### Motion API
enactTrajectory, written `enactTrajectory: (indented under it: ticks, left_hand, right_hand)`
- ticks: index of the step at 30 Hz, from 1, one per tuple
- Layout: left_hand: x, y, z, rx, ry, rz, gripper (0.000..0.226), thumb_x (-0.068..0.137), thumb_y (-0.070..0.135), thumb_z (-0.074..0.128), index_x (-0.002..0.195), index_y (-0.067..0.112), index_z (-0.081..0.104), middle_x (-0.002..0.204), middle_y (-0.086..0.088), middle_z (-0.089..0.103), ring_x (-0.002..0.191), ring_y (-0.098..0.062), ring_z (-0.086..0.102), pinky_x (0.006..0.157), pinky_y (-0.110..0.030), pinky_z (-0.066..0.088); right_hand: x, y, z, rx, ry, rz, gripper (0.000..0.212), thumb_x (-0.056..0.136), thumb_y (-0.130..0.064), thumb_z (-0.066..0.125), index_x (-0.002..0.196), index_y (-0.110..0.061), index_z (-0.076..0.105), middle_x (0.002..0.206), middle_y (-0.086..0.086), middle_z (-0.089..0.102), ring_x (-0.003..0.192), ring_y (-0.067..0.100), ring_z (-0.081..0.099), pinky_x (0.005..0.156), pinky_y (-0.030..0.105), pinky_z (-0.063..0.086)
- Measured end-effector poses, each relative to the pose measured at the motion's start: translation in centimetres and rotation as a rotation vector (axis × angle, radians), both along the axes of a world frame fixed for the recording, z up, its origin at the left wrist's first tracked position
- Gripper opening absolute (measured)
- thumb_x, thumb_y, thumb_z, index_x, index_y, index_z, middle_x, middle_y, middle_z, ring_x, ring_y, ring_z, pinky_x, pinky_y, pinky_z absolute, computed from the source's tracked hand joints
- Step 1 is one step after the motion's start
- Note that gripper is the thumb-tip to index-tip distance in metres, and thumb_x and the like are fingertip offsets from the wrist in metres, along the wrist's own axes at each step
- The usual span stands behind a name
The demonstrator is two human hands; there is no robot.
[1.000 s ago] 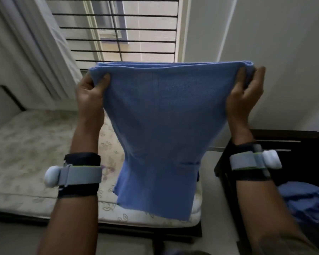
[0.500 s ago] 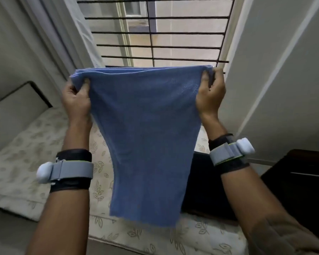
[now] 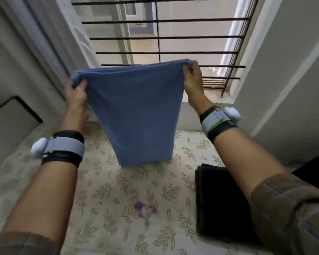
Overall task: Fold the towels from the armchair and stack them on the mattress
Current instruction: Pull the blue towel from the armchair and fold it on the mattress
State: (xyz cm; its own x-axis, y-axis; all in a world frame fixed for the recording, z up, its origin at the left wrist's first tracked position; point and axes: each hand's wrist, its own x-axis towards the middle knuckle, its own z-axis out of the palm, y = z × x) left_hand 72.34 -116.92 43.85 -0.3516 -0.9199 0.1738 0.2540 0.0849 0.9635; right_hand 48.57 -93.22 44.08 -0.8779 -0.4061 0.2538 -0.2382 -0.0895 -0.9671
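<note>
Soft daylight reaches me through the black-barred window (image 3: 160, 37), leaving the room dim. I see wide-angle bending at the edges and slight blur on the leaf-patterned cream mattress (image 3: 118, 208).

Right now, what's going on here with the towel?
A person holds a blue towel up over the mattress, the left hand and right hand each pinching a top corner. It looks already doubled and hangs free, its lower edge above the mattress, not touching it. A dark folded towel already lies on the mattress to the right. The blue one is not yet laid down or stacked.
</note>
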Motion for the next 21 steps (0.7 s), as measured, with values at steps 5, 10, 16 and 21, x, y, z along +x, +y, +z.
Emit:
enactTrajectory:
  ticks: [5, 10, 16, 21]
  left_hand:
    - [-1.3, -4.9, 2.4, -0.01, 0.137, -0.125, 0.042, 0.084, 0.017, 0.069, 0.119, -0.005, 0.061, 0.105, -0.013, 0.067, 0.091, -0.021, 0.063, 0.083, -0.033, 0.051]
    - [2.5, -3.7, 2.8, -0.062, 0.348, -0.327, 0.026, 0.089, 0.0, 0.055, 0.093, 0.015, 0.076, 0.097, -0.005, 0.071, 0.096, -0.022, 0.061, 0.09, -0.034, 0.047]
    - [11.1, 0.7, -6.4, 0.147, 0.172, -0.58, 0.025, 0.076, 0.018, 0.075, 0.101, 0.019, 0.076, 0.111, -0.002, 0.072, 0.115, -0.021, 0.061, 0.109, -0.034, 0.042]
    - [20.0, 7.9, -20.1, 0.642, -0.097, -0.443, 0.059, 0.015, 0.041, 0.096, 0.068, 0.021, 0.08, 0.083, 0.008, 0.076, 0.082, -0.005, 0.072, 0.077, -0.02, 0.058]
  right_hand:
    - [0.1, -3.5, 2.9, -0.224, -0.003, -0.023, 0.012, 0.103, -0.023, 0.048, 0.099, -0.014, 0.054, 0.089, 0.001, 0.055, 0.078, 0.009, 0.049, 0.066, 0.019, 0.042]
    - [3.8, -2.3, 3.0, -0.449, 0.032, 0.05, 0.015, 0.103, -0.017, 0.046, 0.092, -0.012, 0.055, 0.086, -0.001, 0.053, 0.075, 0.007, 0.049, 0.068, 0.027, 0.037]
    - [9.0, 4.9, -4.5, -0.526, -0.217, 0.223, 0.006, 0.083, -0.019, 0.07, 0.085, -0.015, 0.066, 0.084, 0.002, 0.056, 0.085, 0.018, 0.05, 0.076, 0.03, 0.038]
    - [15.3, 13.3, -18.5, -0.13, -0.643, 0.406, 0.026, 0.063, -0.032, 0.086, 0.08, -0.019, 0.072, 0.084, 0.002, 0.067, 0.085, 0.018, 0.063, 0.081, 0.03, 0.049]
